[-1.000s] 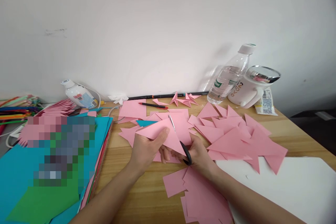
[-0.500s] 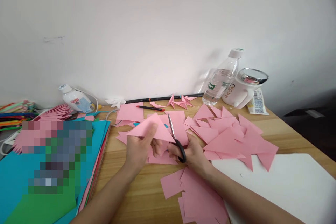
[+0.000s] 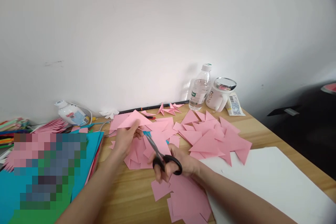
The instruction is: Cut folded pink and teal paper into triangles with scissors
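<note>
**Scissors and a pink triangle above a littered desk**

The left hand [image 3: 126, 138] pinches a pink paper triangle [image 3: 133, 119] between thumb and fingers, lifted off the desk [image 3: 131, 196], its long edge pointing toward 2 o'clock. The right hand [image 3: 174, 166] is closed around the black handles of a pair of scissors [image 3: 161, 155]; the blades run toward 11 o'clock, their tip just beside the left hand's fingers. Whether the blades touch the paper cannot be told.

Under both hands lies a loose heap of pink paper pieces [image 3: 141, 150]. At 3 o'clock of the hands a wider spread of pink triangles [image 3: 212, 138] covers the wood, and at 6 o'clock more pink sheets [image 3: 183, 199] overlap near the front edge. A large white sheet [image 3: 267, 182] lies at 4 o'clock. At 9 o'clock sits a stack of blue and green paper [image 3: 89, 147].

Along the wall at 12 o'clock rest small folded pink shapes [image 3: 169, 109] and a long dark stick [image 3: 147, 107]. At 1 o'clock stand a clear water bottle [image 3: 199, 89] and a white mug [image 3: 219, 98], side by side. A white glue bottle [image 3: 70, 113] lies on its side at 10 o'clock.
</note>
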`<control>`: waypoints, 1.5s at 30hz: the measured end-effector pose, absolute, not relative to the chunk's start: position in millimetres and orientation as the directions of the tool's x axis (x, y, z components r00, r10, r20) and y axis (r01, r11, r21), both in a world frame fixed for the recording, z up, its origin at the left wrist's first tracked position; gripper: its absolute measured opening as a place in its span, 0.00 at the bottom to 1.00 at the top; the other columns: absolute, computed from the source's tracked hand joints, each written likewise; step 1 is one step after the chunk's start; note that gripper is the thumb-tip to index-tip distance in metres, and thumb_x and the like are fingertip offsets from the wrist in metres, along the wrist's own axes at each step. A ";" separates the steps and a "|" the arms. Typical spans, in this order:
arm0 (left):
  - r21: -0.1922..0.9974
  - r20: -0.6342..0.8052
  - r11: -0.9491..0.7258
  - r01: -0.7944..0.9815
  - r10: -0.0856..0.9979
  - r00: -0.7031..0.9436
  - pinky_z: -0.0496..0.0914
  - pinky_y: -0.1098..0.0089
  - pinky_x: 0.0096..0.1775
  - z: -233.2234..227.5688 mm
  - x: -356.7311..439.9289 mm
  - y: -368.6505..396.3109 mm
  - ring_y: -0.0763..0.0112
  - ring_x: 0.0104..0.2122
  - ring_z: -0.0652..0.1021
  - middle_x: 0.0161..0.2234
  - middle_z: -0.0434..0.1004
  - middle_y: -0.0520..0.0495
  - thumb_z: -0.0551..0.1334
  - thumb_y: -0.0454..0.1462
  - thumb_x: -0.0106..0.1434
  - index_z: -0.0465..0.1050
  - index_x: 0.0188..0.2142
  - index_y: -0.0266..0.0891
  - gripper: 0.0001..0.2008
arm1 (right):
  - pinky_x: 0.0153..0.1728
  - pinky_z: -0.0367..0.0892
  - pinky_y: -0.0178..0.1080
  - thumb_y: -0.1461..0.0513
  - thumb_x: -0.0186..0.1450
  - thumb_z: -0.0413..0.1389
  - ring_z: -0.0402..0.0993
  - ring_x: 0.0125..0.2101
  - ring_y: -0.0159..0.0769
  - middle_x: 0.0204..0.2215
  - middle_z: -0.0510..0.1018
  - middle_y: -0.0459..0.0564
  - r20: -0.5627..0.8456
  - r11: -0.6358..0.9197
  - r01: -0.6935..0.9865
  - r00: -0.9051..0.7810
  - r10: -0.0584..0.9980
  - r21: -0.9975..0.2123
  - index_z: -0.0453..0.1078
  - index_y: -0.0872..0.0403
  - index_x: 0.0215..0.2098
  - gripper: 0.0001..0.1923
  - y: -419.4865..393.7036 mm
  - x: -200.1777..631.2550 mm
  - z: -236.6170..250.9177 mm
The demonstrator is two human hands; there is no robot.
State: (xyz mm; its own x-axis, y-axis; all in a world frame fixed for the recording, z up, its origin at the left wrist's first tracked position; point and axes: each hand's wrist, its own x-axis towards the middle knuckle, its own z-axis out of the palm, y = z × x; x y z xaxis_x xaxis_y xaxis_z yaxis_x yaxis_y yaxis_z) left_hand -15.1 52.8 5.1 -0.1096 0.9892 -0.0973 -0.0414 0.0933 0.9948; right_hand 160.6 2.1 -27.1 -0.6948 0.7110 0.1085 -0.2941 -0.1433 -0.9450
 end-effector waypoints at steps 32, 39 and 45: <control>0.593 -0.167 -0.263 0.761 0.885 0.435 0.65 0.69 0.32 27.8 -40.6 82.8 0.66 0.31 0.73 0.28 0.74 0.51 0.66 0.39 0.41 0.72 0.28 0.39 0.12 | 0.33 0.69 0.31 0.67 0.42 0.68 0.77 0.34 0.38 0.33 0.79 0.57 0.125 -0.522 0.097 -0.919 -0.374 -0.848 0.52 0.59 0.58 0.48 16.0 158.4 -37.5; 0.374 -0.133 -0.270 0.887 0.931 0.340 0.61 0.66 0.35 27.6 -62.4 65.7 0.57 0.38 0.70 0.32 0.71 0.48 0.66 0.39 0.39 0.71 0.33 0.42 0.18 | 0.32 0.68 0.29 0.66 0.44 0.67 0.76 0.35 0.35 0.33 0.79 0.55 0.089 -0.499 0.098 -0.938 -0.336 -0.861 0.62 0.60 0.52 0.37 12.1 161.6 -26.2; 0.313 -0.243 -0.205 0.927 0.926 0.287 0.60 0.70 0.30 20.3 -86.8 56.0 0.63 0.29 0.70 0.26 0.69 0.51 0.66 0.36 0.34 0.69 0.32 0.39 0.21 | 0.33 0.68 0.29 0.65 0.43 0.68 0.76 0.35 0.35 0.34 0.78 0.55 0.051 -0.464 0.099 -0.952 -0.301 -0.880 0.67 0.61 0.46 0.32 10.8 160.9 -25.6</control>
State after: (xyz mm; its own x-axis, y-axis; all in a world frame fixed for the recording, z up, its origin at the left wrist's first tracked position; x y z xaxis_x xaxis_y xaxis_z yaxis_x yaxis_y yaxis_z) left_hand -86.8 56.0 20.3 0.2871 0.9264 -0.2435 0.9273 -0.2051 0.3132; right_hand 160.9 10.8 -25.6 -0.9523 -0.3007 0.0510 0.0994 -0.4641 -0.8802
